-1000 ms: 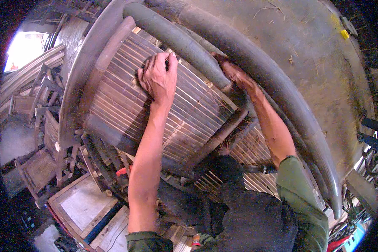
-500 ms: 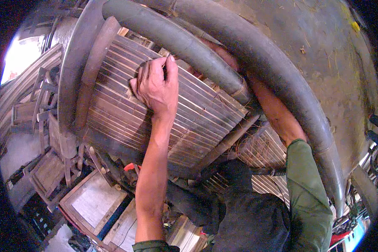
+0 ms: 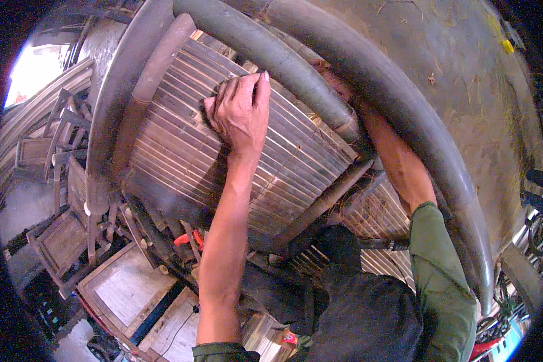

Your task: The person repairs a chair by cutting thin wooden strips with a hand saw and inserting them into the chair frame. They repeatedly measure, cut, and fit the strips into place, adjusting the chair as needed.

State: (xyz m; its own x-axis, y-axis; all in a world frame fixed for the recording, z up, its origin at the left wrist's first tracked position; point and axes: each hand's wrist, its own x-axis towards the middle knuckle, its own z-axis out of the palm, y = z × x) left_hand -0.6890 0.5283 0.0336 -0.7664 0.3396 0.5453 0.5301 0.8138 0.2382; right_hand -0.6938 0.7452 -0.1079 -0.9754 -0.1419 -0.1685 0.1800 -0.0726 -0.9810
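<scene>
Fingers (image 3: 262,90) of the left hand (image 3: 240,114) curl narrow upon the panel (image 3: 295,160); their hold I cannot tell. Beyond them, the pole (image 3: 271,58) slants rightward along the panel's far edge, nearer the half-hidden right hand (image 3: 335,82), whose grip is unclear.

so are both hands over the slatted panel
No, only the left hand is over the slatted panel; the right hand shows between two thick poles.
</scene>
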